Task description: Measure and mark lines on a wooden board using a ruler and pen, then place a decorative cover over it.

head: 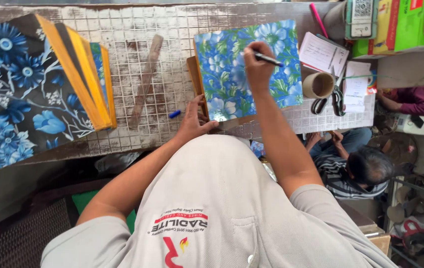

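Across the worn gridded tabletop (pixel 172 84), at frame centre, I see my left hand (pixel 195 118), fingers spread, pinning the blue flowered sheet (pixel 227 74) flat so my right hand (pixel 257 67), fingers pinching a black pen (pixel 268 59), can mark it steadily.

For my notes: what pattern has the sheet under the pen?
Blue flowers with green leaves on the sheet, seen in the head view.
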